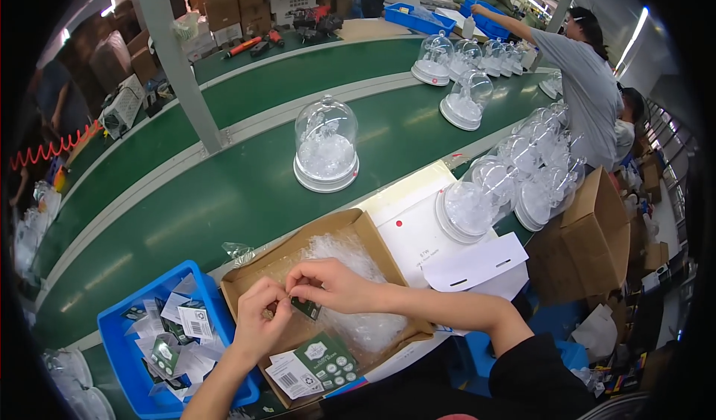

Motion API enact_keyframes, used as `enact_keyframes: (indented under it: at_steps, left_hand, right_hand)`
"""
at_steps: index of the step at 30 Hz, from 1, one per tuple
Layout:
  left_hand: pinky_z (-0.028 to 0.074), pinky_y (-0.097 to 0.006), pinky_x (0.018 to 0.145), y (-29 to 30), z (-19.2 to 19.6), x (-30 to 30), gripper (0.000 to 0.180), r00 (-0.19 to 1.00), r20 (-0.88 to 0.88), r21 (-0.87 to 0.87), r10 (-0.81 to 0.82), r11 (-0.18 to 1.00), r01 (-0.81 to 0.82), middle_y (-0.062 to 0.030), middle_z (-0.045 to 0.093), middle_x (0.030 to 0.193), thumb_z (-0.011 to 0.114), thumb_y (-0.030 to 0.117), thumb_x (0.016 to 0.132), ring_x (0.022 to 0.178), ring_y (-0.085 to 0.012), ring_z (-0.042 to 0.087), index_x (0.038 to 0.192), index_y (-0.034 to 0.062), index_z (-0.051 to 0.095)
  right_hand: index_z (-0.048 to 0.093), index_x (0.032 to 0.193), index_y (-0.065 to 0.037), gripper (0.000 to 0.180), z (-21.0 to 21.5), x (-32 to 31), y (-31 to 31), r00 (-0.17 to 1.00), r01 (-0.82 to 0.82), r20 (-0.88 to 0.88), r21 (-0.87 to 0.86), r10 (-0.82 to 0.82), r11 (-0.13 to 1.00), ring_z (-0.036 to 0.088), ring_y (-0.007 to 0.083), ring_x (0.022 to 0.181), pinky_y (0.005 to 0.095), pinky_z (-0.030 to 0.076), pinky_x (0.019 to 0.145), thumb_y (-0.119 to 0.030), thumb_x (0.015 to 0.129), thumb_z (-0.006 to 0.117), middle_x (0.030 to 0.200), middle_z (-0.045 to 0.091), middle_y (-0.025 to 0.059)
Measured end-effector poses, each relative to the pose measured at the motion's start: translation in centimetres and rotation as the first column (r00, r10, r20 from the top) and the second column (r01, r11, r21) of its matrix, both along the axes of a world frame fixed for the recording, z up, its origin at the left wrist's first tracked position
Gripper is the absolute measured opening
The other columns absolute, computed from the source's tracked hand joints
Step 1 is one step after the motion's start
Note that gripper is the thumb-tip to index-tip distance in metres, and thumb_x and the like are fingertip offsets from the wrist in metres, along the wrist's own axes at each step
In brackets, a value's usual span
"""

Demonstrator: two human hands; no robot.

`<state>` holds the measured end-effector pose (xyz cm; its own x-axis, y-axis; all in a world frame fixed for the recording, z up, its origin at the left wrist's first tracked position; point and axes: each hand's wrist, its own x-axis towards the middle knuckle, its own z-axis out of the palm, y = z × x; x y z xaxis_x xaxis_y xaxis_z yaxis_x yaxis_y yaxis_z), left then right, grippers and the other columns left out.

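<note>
Both hands meet over the open cardboard box [373, 234]: the left hand [261, 319] and the right hand [332, 282] pinch a small dark green tag [306, 308] between fingertips. Left of the box, almost touching, stands a blue bin [115, 323]; behind the box the green conveyor belt [224, 196] lies open.

Cardboard box [373, 237]: brown corrugated paperboard, matt, rough at the cut edges. Its filling, clear plastic bags [350, 260], is thin film, crinkled and glossy. Small tag [306, 308]: dark green printed card, smooth, slight sheen. Leaflets [313, 364]: green and white printed paper, smooth, semi-gloss. Blue bin [119, 323]: moulded plastic, smooth, mildly glossy. Conveyor belt [224, 196]: green rubber-like sheet, smooth, with soft reflections. Domes [325, 144]: clear, hard, highly glossy plastic or glass on white bases. White sheets [418, 241]: matt paper.
</note>
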<state>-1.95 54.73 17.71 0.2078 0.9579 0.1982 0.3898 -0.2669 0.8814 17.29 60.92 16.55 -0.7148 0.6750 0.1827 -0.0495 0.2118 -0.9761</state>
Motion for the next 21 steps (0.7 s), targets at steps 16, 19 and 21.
enact_keyframes:
  at_steps: [16, 19, 21]
  left_hand:
    - [0.044, -0.023, 0.057, 0.09, -0.52, 0.04, 0.003, 0.998, 0.057, -0.028, 0.037, 0.999, -0.035, -0.0080, 0.056, 0.079, 0.060, -0.001, 0.079, 0.064, -0.0124, 0.055, 0.080, -0.0036, 0.061]
    - [0.044, -0.024, 0.056, 0.10, -0.58, 0.14, 0.003, 0.997, 0.063, -0.023, 0.039, 0.999, -0.038, -0.0081, 0.057, 0.079, 0.060, -0.001, 0.079, 0.064, -0.0131, 0.054, 0.080, -0.0034, 0.061]
    - [0.044, -0.024, 0.056, 0.10, -0.56, 0.15, 0.003, 0.998, 0.056, -0.027, 0.035, 0.999, -0.034, -0.0081, 0.056, 0.079, 0.060, 0.000, 0.079, 0.064, -0.0135, 0.054, 0.080, -0.0032, 0.061]
  right_hand:
    - [0.058, 0.098, 0.000, 0.006, -0.32, -0.09, 0.08, 1.000, -0.012, -0.021, -0.103, 0.010, 0.995, 0.059, 0.0089, 0.075, 0.0236, 0.048, 0.066, -0.004, 0.093, 0.056, 0.085, 0.062, 0.0039]
    - [0.057, 0.098, 0.001, 0.006, -0.33, -0.06, 0.21, 1.000, -0.007, -0.023, -0.151, 0.003, 0.988, 0.059, 0.0091, 0.075, 0.0238, 0.049, 0.066, -0.004, 0.093, 0.056, 0.085, 0.062, 0.0041]
    - [0.057, 0.097, 0.001, 0.006, -0.53, -0.01, 0.15, 0.999, -0.015, -0.030, -0.145, 0.011, 0.989, 0.059, 0.0092, 0.075, 0.0239, 0.049, 0.067, -0.004, 0.093, 0.056, 0.085, 0.062, 0.0042]
